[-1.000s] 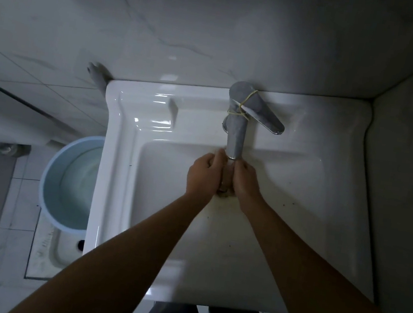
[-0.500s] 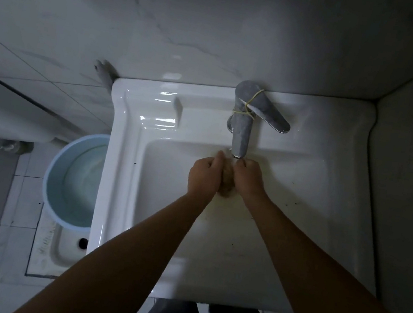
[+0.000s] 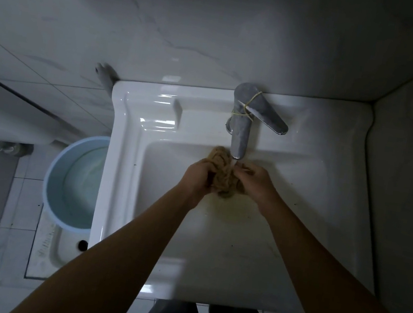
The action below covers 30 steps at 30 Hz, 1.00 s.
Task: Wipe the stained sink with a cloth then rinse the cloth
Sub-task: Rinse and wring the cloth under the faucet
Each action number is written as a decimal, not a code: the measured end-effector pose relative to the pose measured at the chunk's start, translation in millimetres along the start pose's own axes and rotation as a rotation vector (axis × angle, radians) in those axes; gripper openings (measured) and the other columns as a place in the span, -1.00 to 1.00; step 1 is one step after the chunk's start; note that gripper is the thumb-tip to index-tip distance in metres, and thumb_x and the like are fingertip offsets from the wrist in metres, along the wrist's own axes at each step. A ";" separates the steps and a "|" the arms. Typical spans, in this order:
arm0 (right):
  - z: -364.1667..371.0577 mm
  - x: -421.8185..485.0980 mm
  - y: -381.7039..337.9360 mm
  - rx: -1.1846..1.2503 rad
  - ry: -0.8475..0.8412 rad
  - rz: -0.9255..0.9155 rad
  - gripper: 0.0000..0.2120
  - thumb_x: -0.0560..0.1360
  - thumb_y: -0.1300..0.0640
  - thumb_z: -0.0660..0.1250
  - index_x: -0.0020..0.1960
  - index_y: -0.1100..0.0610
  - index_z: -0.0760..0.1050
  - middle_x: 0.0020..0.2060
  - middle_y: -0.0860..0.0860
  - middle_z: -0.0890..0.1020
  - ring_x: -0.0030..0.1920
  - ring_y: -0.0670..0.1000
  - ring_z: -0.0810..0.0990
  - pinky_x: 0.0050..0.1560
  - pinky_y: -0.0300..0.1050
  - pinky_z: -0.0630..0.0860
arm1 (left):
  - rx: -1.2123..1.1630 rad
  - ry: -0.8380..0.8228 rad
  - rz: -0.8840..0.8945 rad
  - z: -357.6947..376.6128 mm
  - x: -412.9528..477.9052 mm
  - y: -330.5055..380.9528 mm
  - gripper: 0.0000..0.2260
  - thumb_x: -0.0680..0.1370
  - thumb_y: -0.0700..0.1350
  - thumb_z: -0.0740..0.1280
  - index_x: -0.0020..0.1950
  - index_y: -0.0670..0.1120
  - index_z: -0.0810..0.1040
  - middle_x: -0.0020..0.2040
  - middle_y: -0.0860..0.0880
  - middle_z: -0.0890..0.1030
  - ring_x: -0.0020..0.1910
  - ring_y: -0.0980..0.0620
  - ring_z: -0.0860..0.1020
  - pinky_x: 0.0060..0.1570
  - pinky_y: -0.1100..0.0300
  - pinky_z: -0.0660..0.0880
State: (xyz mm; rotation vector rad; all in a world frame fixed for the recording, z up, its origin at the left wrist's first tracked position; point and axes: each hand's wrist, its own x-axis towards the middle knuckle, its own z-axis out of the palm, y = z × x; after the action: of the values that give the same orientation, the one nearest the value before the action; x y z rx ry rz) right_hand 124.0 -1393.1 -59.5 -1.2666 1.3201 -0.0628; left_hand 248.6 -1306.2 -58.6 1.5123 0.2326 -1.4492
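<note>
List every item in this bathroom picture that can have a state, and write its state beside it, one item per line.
Tap: running, a thin stream falls from the spout.
Cloth: bunched up, held under the stream.
Left hand: closed on the cloth.
Right hand: closed on the cloth.
Sink: brownish stain and dark specks on the basin floor.
Bucket: upright on the floor, holding water.

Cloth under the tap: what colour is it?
Tan, a yellowish brown; the cloth shows clearly in the head view.
</note>
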 end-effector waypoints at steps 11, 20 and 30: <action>-3.3 -7.3 -1.2 0.004 0.133 -0.198 -0.84 0.54 0.16 0.35 -0.16 0.22 0.58 -0.28 0.12 0.65 -0.30 -0.09 0.56 -0.24 -0.16 0.50 | 0.256 -0.003 0.148 -0.6 -3.9 1.9 -0.72 0.55 -0.12 0.47 0.23 -0.16 0.57 0.08 -0.16 0.71 -0.04 -0.06 0.73 -0.12 0.12 0.69; 0.3 -5.1 7.4 0.089 0.050 -0.070 -0.83 0.59 0.02 0.31 -0.06 0.10 0.59 -0.18 0.03 0.68 -0.15 -0.02 0.65 -0.11 -0.10 0.59 | 0.229 -0.068 0.140 0.0 -13.8 3.0 -0.59 0.47 -0.50 0.16 0.15 -0.12 0.56 0.03 -0.21 0.64 0.01 -0.18 0.63 0.13 -0.13 0.59; -12.3 -10.0 4.5 0.340 0.124 0.024 -0.82 0.48 0.16 0.34 0.06 0.03 0.59 0.02 0.11 0.70 0.01 0.10 0.69 0.08 0.08 0.64 | 0.091 -0.100 0.058 23.8 -8.2 15.9 -0.72 0.64 0.02 0.18 0.10 -0.07 0.63 0.01 -0.10 0.68 0.03 -0.09 0.62 0.06 0.02 0.56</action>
State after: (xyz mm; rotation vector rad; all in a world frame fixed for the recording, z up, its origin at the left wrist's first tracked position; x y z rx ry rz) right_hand 108.9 -1392.6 -52.9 -0.9695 1.3633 -0.3396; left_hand 242.2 -1327.6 -38.9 1.5023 0.0625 -1.5012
